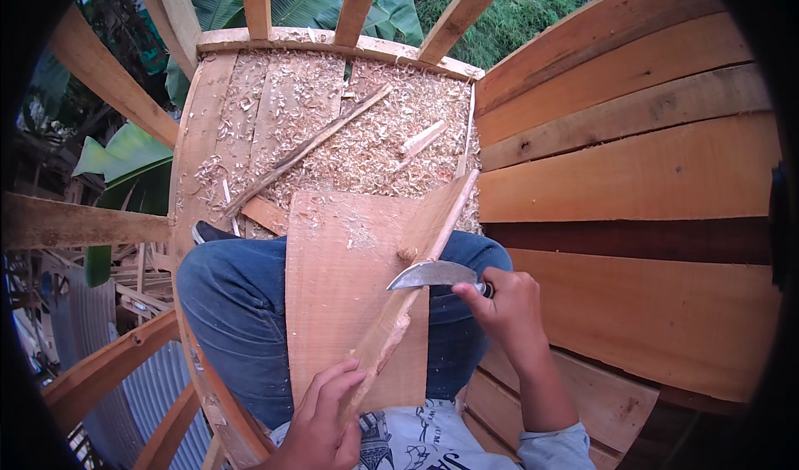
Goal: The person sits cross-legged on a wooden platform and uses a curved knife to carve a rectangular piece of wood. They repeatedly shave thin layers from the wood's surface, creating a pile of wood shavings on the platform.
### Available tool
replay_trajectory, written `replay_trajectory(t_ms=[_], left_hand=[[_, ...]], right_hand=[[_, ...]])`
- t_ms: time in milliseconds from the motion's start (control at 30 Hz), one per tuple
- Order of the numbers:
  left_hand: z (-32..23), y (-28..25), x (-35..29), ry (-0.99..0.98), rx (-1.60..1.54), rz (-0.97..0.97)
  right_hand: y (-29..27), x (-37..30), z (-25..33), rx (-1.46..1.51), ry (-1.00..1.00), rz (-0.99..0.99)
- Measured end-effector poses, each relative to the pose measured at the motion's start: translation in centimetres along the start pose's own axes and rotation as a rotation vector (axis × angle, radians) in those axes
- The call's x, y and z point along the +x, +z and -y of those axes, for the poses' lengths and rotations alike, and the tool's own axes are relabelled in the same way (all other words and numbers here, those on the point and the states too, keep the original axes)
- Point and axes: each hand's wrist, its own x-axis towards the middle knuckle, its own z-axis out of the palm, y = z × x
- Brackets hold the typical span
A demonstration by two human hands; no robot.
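A long, rough-edged strip of wood (pixel 384 327) slants across my lap, its far end up and to the right. My left hand (pixel 326 412) is closed around its near end, close to my body. In my right hand (pixel 504 302) is a knife (pixel 433 275) with a broad curved blade, gripped by its dark handle. The blade lies across the strip around its middle, and a curled shaving (pixel 407 254) sits just beyond it. Under the strip, a wide flat board (pixel 320 303) rests over my thighs, with a few shavings on it.
Wood shavings (pixel 374 149) cover much of the plank floor ahead. A dark-edged stick (pixel 308 149) and a short wood piece (pixel 423 139) lie among them. A plank wall (pixel 624 170) stands close on my right; railing posts (pixel 256 8) rise at the front and left.
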Motion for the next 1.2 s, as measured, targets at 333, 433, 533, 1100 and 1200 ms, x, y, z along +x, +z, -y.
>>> replay_trajectory(t_ms=[333, 433, 533, 1100, 1200], left_hand=[[-0.3, -0.6, 0.2, 0.057, -0.044, -0.032], [-0.2, -0.5, 0.2, 0.070, -0.042, -0.043], [-0.1, -0.4, 0.0, 0.071, -0.050, -0.058], [0.0, -0.1, -0.3, 0.003, -0.002, 0.011], [-0.7, -0.1, -0.2, 0.015, 0.049, -0.013]], right_hand=[[0.1, 1.6, -1.1, -0.039, 0.091, -0.083], [-0.2, 1.9, -1.5, -0.058, 0.111, -0.066], [-0.7, 2.2, -1.0, -0.031, 0.150, -0.083], [0.2, 0.1, 1.1, -0.068, -0.022, -0.027], [-1.1, 3.7, -2.2, -0.105, 0.152, -0.046]])
